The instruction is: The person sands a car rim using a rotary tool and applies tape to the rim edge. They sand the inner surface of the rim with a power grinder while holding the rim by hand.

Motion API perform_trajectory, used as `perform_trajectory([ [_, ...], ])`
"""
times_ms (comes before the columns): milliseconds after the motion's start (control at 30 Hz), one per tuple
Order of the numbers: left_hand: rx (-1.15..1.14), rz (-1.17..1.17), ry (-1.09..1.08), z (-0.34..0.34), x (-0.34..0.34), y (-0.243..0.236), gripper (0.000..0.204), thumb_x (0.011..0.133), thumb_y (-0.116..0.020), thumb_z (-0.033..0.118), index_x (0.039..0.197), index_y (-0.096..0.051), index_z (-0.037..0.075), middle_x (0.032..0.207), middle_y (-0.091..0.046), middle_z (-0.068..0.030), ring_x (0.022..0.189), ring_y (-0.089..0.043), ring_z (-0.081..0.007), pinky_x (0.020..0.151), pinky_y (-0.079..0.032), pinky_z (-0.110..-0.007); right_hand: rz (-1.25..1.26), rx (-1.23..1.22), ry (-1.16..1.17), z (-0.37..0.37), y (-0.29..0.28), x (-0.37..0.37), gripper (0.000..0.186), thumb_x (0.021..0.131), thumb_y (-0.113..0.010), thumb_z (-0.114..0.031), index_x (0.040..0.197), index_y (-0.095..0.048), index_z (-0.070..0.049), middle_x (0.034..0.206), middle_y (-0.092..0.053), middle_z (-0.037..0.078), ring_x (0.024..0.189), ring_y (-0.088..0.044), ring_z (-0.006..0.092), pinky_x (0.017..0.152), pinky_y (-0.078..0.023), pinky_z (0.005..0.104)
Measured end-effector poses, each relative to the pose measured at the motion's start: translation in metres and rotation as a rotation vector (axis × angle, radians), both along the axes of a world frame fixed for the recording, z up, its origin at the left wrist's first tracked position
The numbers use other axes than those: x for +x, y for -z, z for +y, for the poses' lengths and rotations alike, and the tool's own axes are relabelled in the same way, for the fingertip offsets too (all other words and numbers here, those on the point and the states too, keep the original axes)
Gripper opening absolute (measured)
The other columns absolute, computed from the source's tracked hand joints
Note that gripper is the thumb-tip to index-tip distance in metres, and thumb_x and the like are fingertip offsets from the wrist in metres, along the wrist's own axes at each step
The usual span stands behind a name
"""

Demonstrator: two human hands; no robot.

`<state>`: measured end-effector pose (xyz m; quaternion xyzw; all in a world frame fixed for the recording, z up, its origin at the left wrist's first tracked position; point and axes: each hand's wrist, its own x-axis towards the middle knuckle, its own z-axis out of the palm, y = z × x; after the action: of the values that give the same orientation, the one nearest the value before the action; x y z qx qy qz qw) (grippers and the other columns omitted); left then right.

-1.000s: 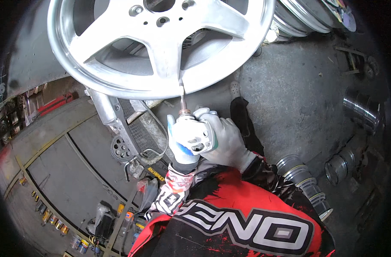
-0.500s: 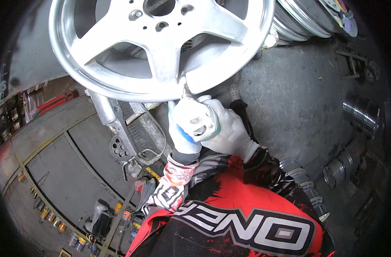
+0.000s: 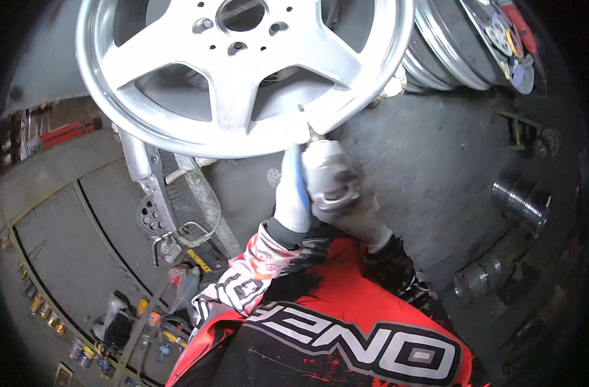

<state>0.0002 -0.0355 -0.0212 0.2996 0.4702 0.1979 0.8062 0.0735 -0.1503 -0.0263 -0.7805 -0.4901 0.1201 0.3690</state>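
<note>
A silver five-spoke alloy wheel fills the top of the head view, held on a metal stand. Both my hands wear white gloves and grip a small silver hand-held rotary grinder. My left hand wraps the tool's left side, my right hand holds it from below and behind. The tool's thin tip touches the wheel's lower rim beside a spoke.
More bare rims are stacked at the upper right. Metal cylinders lie on the grey floor at the right. Small cans and bottles sit at the lower left by a yellow floor line.
The wheel sits a little further right in view, and my hands with the tool have shifted right along its lower rim, still with the tip on the rim.
</note>
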Motion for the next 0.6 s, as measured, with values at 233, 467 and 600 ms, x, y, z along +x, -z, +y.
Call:
perform_trajectory([
  [233,-0.218,-0.511,0.406,-0.011,0.040,-0.017,0.051,0.111,-0.044,0.035,0.147,-0.044,-0.001,0.142,-0.054,-0.0094,0.129,-0.052,-0.0167,0.112,-0.040,-0.035,0.684,-0.104,0.291,-0.042,-0.038,0.044,0.067,0.063,-0.090,-0.014,0.124,-0.064,-0.005,0.120,-0.068,0.009,0.113,-0.065,0.0254,0.103,-0.049,0.0394],
  [467,-0.014,-0.667,0.522,-0.025,0.079,0.003,0.048,0.105,-0.056,0.021,0.146,-0.044,-0.001,0.130,-0.058,-0.0080,0.120,-0.051,-0.0130,0.106,-0.042,-0.032,0.889,0.030,0.387,-0.056,-0.047,0.067,0.047,0.072,-0.077,-0.002,0.118,-0.064,-0.002,0.115,-0.065,0.009,0.108,-0.062,0.0208,0.096,-0.049,0.0371],
  [600,-0.041,-0.768,0.521,-0.030,0.092,0.016,0.047,0.105,-0.057,0.021,0.145,-0.045,-0.001,0.131,-0.058,-0.0075,0.119,-0.053,-0.0127,0.105,-0.044,-0.031,1.106,0.146,0.431,-0.059,-0.045,0.074,0.064,0.079,-0.071,0.001,0.138,-0.048,-0.004,0.125,-0.060,0.009,0.115,-0.061,0.0205,0.102,-0.049,0.0378],
])
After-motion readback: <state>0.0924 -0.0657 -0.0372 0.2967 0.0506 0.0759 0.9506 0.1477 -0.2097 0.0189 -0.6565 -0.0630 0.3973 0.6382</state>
